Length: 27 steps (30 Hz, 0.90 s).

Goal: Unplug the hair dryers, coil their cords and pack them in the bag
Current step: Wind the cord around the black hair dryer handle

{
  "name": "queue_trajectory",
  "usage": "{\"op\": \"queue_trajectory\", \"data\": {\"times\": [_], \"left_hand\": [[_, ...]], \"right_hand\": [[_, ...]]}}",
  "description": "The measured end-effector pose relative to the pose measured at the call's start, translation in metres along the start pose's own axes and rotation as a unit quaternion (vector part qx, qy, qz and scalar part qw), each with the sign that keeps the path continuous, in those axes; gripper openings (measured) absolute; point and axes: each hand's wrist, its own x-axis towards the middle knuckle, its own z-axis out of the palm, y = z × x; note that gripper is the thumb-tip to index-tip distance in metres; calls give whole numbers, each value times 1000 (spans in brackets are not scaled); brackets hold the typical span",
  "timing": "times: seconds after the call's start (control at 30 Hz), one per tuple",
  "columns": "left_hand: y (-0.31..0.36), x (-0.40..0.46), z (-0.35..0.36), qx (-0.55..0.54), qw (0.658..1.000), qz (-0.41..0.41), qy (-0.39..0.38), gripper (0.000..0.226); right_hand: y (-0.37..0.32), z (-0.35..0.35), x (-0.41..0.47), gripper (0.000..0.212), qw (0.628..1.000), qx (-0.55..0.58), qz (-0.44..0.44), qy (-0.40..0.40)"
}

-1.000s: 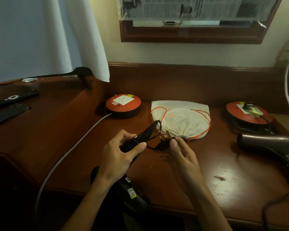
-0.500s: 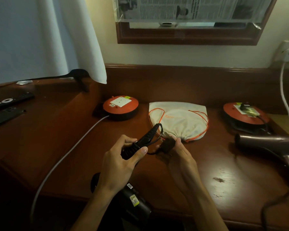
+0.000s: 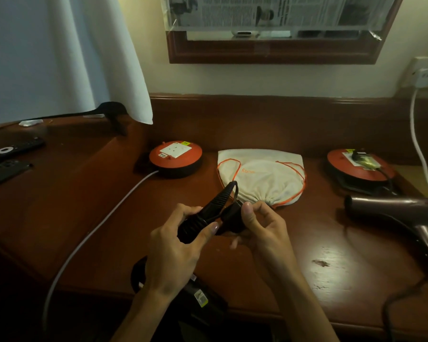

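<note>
The left hand (image 3: 173, 245) grips the black dryer's handle (image 3: 203, 215) over the table (image 3: 331, 243); the right hand (image 3: 262, 223) pinches its plug (image 3: 234, 214). Best to wind even loops, keeping the plug clear of the bag (image 3: 265, 176).

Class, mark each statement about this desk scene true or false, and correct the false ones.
1. The left hand grips the black hair dryer's handle. True.
2. The right hand is empty. False: it holds the black plug.
3. The drawstring bag lies cinched shut on the desk. True.
4. The left red extension reel has a plug in its socket. False: its socket is bare.
5. The brown hair dryer is inside the bag. False: it lies on the desk at the right.
</note>
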Motion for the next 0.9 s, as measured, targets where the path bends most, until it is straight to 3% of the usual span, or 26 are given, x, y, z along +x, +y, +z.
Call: {"op": "queue_trajectory", "data": {"times": [0.07,0.17,0.3,0.47,0.57,0.67,0.8,0.9], "left_hand": [[0,-2,0,-5,1000,4,1,32],[-1,-6,0,-5,1000,3,-17,35],[0,-6,-6,-6,999,11,-38,36],[1,-2,-8,-26,997,7,-74,34],[-1,-1,-8,-30,996,7,-80,32],[-2,0,-7,-35,995,6,-93,31],[-2,3,-5,-32,994,6,-100,29],[-2,5,-6,-26,994,5,-108,28]], "right_hand": [[-1,0,-1,42,1000,10,16,12],[-1,-4,1,69,998,35,51,9],[-8,-14,6,91,990,57,108,-69],[-6,-24,17,83,984,85,81,-133],[-4,-25,19,63,982,115,83,-125],[-9,-29,18,66,975,138,95,-145],[-13,-33,17,46,985,78,91,-124],[-15,-36,16,45,990,49,87,-99]]}}
